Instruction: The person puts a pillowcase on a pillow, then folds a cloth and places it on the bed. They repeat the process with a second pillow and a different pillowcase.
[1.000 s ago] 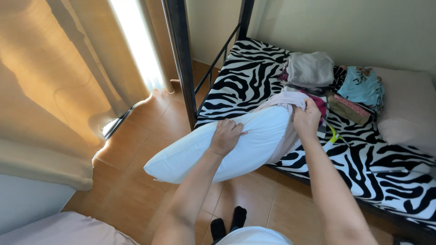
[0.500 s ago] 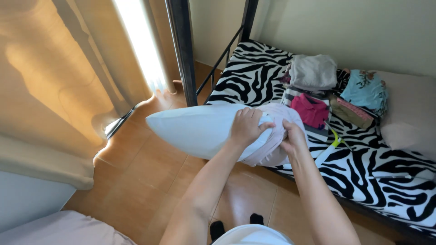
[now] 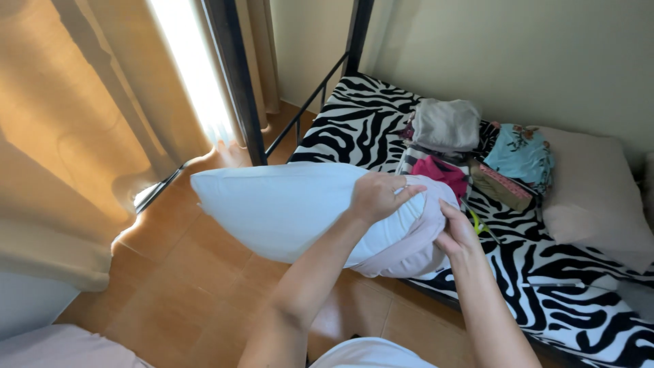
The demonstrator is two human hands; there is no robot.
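A white pillow point(image 3: 286, 208) is held level in the air over the wooden floor, its right end inside a pale pink pillowcase point(image 3: 415, 238). My left hand point(image 3: 378, 196) grips the top of the pillow at the pillowcase's edge. My right hand point(image 3: 456, 232) holds the pillowcase at the pillow's right end, just in front of the bed.
A bed with a zebra-print sheet point(image 3: 545, 272) and a black metal frame point(image 3: 235, 82) stands to the right. On it lie folded clothes point(image 3: 446, 126), a light blue garment point(image 3: 521, 153) and a white pillow point(image 3: 593, 197). Beige curtains point(image 3: 75, 123) hang at left.
The pillow has been lifted from a downward slant to level, and both hands have shifted to its right end where the pink pillowcase is.
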